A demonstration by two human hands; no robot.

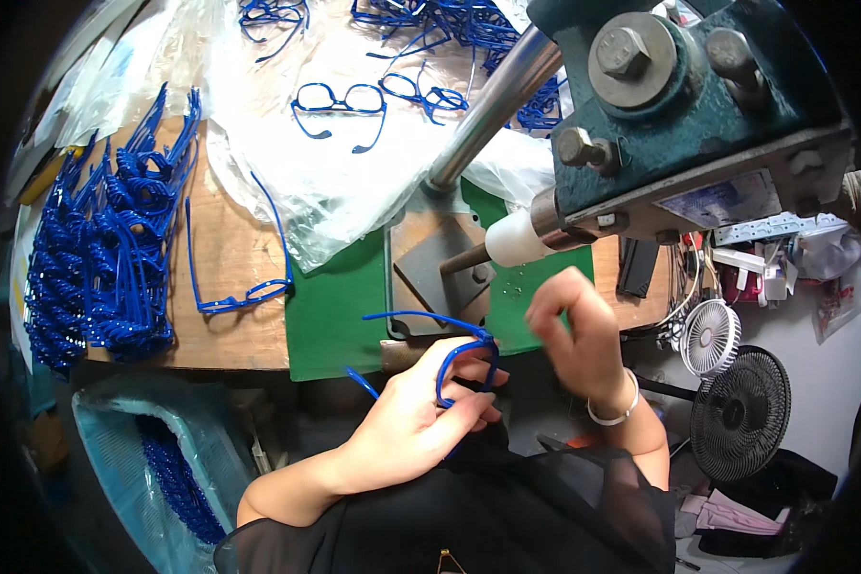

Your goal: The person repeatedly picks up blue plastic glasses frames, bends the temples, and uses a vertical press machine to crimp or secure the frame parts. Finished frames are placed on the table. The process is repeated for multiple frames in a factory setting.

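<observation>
A blue eyeglass frame [489, 339] is gripped in my left hand [407, 416], in front of the table's near edge. One temple arm of it sticks out to the left above my fingers, and part of the rim is hidden by them. To its right, my right hand [579, 330] is raised, empty of any frame, with its fingers curled in. Whether something small sits between those fingertips cannot be made out. Just beyond both hands stands a dark green press [584, 191]. Its rod with a white collar [514, 238] reaches down over a metal base plate [416, 273].
Blue frames are stacked in a dense pile [115, 249] at the left, with a single frame [244, 301] beside it. More frames [340, 100] lie on white plastic sheeting [258, 134]. A blue-lined bin [105, 421] stands lower left; two fans [739, 411] are at the right.
</observation>
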